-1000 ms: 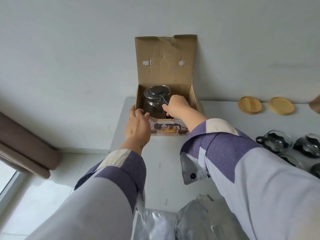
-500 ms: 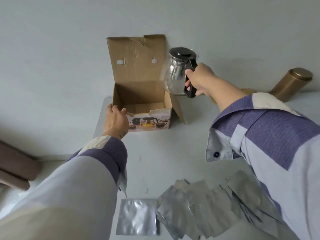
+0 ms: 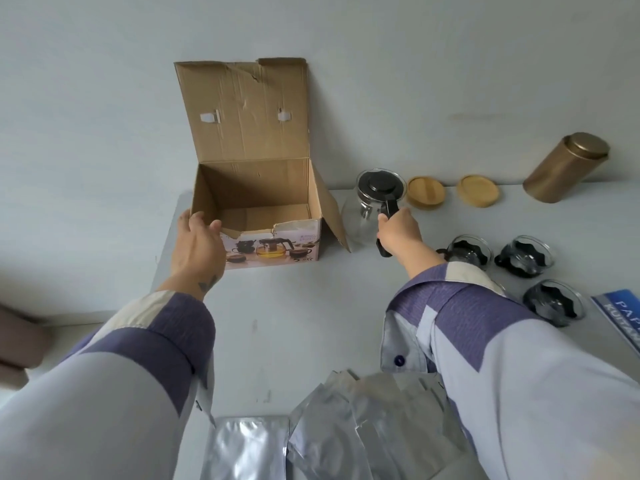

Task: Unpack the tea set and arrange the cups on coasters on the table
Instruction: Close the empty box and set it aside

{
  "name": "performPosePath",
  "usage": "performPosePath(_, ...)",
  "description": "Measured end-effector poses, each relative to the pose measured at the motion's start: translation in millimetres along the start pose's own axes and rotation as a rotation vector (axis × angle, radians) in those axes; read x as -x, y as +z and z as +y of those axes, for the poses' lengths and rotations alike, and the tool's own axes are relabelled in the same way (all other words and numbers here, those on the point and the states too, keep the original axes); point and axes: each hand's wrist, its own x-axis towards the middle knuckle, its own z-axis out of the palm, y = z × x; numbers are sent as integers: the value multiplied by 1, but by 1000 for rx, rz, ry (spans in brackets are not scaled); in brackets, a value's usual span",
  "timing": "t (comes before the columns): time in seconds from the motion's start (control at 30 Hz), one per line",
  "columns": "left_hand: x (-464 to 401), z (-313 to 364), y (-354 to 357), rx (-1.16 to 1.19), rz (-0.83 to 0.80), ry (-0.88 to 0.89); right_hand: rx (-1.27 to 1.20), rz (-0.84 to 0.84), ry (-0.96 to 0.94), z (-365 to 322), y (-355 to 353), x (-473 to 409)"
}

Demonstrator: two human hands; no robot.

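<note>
An open cardboard box (image 3: 256, 188) stands at the table's back left, its lid up against the wall and its inside bare. My left hand (image 3: 199, 242) grips the box's front left corner. My right hand (image 3: 398, 233) is closed on the black handle of a glass teapot (image 3: 370, 206) with a black lid, which sits on the table just right of the box. Two round wooden coasters (image 3: 425, 192) (image 3: 478, 190) lie by the wall. Three glass cups with black holders (image 3: 469, 252) (image 3: 524, 256) (image 3: 554, 303) stand to the right, off the coasters.
A gold metal canister (image 3: 566, 168) stands at the back right by the wall. Several silver foil pouches (image 3: 349, 431) lie at the near edge of the white table (image 3: 294, 323). A blue printed sheet (image 3: 623, 317) lies at the right edge. The table's left edge drops to the floor.
My right hand lifted the teapot out of the box, carried it right and brought it down onto the table beside the box. My left hand stayed on the box.
</note>
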Motion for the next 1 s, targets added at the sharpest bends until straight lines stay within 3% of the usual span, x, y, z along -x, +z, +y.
performPosePath(0.23, -2, -5, 1, -8, 8, 17, 53, 27, 18, 2, 4, 2)
performPosePath(0.3, 0, -3, 0, -8, 8, 17, 168, 148, -15, 1, 3, 10)
performPosePath(0.4, 1, -2, -1, -19, 6, 30, 219, 408, -354, -6, 12, 35)
performPosePath(0.43, 1, -3, -3, -22, 4, 29, 193, 395, -477, -8, 18, 43)
performPosePath(0.5, 1, -4, -6, -36, -6, 30, 165, 177, -552, -8, 35, 53)
performPosePath(0.6, 1, -8, -15, -87, -6, 43, 130, -202, -273, -9, 53, 62)
performPosePath(0.67, 2, -17, -24, -127, 3, 45, -6, -286, -133, -15, 59, 65)
performPosePath(0.83, 6, -46, -52, -162, 19, 12, -611, -464, 304, -34, 74, 77)
performPosePath(0.9, 10, -53, -59, -179, 23, 15, -692, -389, 315, -39, 84, 82)
performPosePath(1.0, 11, -56, -64, -186, 32, 17, -587, -62, 130, -53, 92, 88)
